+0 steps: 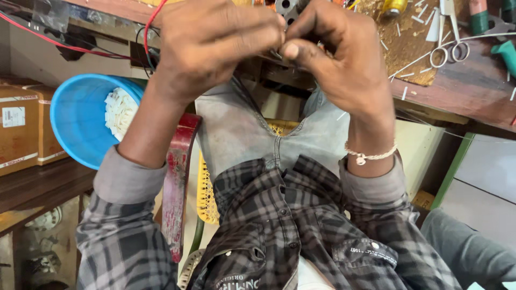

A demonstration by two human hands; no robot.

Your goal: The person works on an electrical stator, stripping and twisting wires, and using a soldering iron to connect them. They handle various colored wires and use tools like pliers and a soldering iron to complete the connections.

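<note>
My left hand [207, 45] and my right hand [336, 53] are raised close to the camera, fingertips pinched together over a thin wire or small part that the fingers mostly hide. A red wire [150, 24] curves past my left hand. Below them are my grey trousers and checked shirt. A bead bracelet [371, 157] circles my right wrist.
A blue tub [80, 118] with white pieces stands at the left, next to cardboard boxes [21, 123]. The wooden workbench [457, 80] at the top right carries scissors [449, 52], white tube bits and tools. I sit on a yellow woven chair with a red arm [177, 182].
</note>
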